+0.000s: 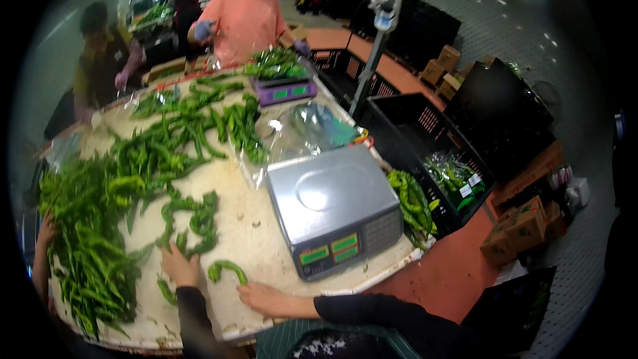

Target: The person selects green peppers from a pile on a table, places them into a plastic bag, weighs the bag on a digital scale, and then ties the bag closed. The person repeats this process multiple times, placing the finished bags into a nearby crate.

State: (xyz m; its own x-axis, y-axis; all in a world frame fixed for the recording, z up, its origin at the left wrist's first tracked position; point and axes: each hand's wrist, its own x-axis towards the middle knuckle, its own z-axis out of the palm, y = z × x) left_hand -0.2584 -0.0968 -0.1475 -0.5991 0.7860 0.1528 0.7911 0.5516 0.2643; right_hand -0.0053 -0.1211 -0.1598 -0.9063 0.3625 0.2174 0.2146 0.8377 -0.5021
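Note:
My left hand (180,267) reaches onto the pale tabletop (244,229), its fingers at the lower edge of a small group of curled green peppers (202,224); whether it grips one cannot be told. My right hand (261,299) has its fingertips on the end of a single curved green pepper (228,267) near the front edge. A digital weighing scale (334,194) with a bare metal plate and lit displays stands to the right of both hands. On the left lies a large heap of long green peppers (94,254), running up the table.
Plastic bags (314,124) lie behind the scale. A purple scale (284,92) bears bagged peppers. Black crates (423,124) line the right side, with more peppers (411,199) at the table's edge. A person in a pink shirt (244,20) stands opposite; others are at the left.

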